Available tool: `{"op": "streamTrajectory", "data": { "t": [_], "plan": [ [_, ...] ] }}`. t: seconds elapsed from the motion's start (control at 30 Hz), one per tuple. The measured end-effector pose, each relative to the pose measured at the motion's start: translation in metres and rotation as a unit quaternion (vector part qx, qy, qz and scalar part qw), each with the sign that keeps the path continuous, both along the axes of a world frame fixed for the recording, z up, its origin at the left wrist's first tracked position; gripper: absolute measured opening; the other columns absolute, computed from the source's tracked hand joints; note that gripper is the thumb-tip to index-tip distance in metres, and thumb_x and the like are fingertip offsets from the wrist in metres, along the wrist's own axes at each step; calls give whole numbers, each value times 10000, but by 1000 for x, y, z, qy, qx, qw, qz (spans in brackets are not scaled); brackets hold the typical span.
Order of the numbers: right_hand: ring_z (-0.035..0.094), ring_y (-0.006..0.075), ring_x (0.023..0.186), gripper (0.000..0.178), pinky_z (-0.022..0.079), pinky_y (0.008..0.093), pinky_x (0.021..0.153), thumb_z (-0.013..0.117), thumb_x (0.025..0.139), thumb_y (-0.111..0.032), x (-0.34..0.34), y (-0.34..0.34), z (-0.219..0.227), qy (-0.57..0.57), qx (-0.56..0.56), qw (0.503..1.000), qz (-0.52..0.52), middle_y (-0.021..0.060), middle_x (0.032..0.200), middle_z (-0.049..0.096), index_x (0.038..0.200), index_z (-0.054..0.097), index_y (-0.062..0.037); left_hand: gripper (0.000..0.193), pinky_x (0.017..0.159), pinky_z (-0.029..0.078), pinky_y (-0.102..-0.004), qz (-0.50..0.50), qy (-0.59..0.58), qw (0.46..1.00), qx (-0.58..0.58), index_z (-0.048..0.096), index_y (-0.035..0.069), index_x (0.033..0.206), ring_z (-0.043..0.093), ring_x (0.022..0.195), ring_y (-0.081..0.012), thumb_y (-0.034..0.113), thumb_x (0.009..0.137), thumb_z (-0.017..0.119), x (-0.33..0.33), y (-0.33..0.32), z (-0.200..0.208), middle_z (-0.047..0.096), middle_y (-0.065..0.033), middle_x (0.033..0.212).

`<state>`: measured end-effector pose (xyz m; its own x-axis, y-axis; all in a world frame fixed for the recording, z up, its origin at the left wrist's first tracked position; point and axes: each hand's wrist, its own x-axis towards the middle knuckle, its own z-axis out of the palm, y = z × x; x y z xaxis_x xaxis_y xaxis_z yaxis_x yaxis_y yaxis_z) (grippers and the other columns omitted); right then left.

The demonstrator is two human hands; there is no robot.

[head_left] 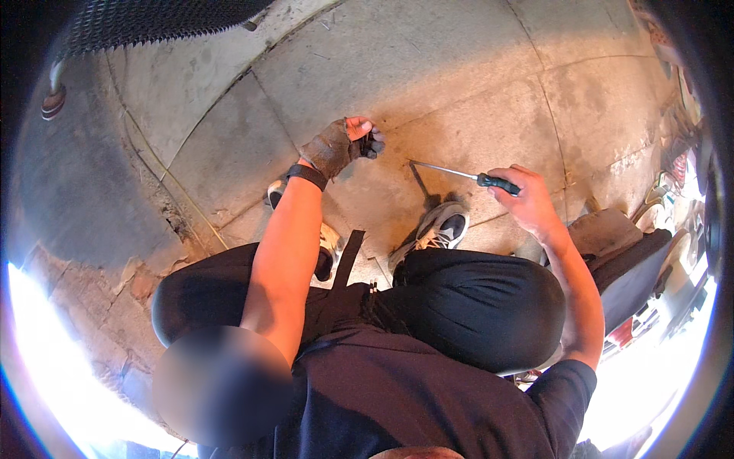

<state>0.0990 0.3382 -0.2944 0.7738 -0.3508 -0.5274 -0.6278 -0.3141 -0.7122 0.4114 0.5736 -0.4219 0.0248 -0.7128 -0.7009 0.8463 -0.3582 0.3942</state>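
My right hand (524, 197) grips a screwdriver (497, 183) by its dark green and black handle. Its thin metal shaft points left, toward the floor in front of my shoes, and casts a shadow there. To the left of the tip, apart from it, my left hand (344, 145) wears a worn brown fingerless glove and a dark wrist band. Its fingers are curled in around something small and dark, too unclear to name. Both hands are out in front of my knees, above the stained concrete floor (474, 99).
My shoes (443, 226) stand on the floor between my bent knees. A black mesh surface (153, 23) hangs in at the upper left, near a round-footed leg (53, 102). Assorted clutter (673, 199) lines the right side, beside a dark flat-sided object (631, 275).
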Motion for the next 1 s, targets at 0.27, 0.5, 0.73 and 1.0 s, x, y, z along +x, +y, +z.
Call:
{"op": "streamTrajectory", "data": {
  "t": [0.27, 0.5, 0.73, 1.0],
  "plan": [
    [629, 232, 748, 254, 494, 335, 685, 740, 809, -77, 3, 9, -1, -7, 42, 998, 50, 118, 843, 655, 1062, 727, -55, 222, 838, 558, -356, -57, 3, 996, -63, 631, -7, 1146, 682, 914, -214, 138, 977, 627, -7, -9, -3, 704, -89, 1001],
    [660, 297, 803, 259, 523, 386, 741, 748, 801, -116, 5, 20, -18, -26, 16, 994, 106, 148, 881, 680, 1055, 729, -67, 284, 862, 531, -337, -140, -73, 986, -52, 647, -4, 1167, 670, 918, -196, 206, 977, 628, -8, -11, 2, 712, -86, 1004],
    [649, 262, 765, 257, 514, 354, 697, 734, 786, -91, 18, -11, 29, 2, 68, 996, 58, 130, 867, 674, 1043, 737, -72, 374, 870, 528, -334, -261, -110, 956, -80, 679, -2, 1141, 676, 911, -187, 333, 991, 611, -21, -23, -6, 725, -80, 1002],
    [635, 160, 749, 249, 501, 322, 678, 723, 827, -66, 16, -49, 65, 4, 85, 996, -10, 75, 857, 678, 1075, 725, -34, 381, 784, 515, -328, -345, -45, 933, -90, 685, -3, 1025, 645, 791, -174, 368, 940, 666, -44, -25, 1, 693, -61, 894]
  ]
}}
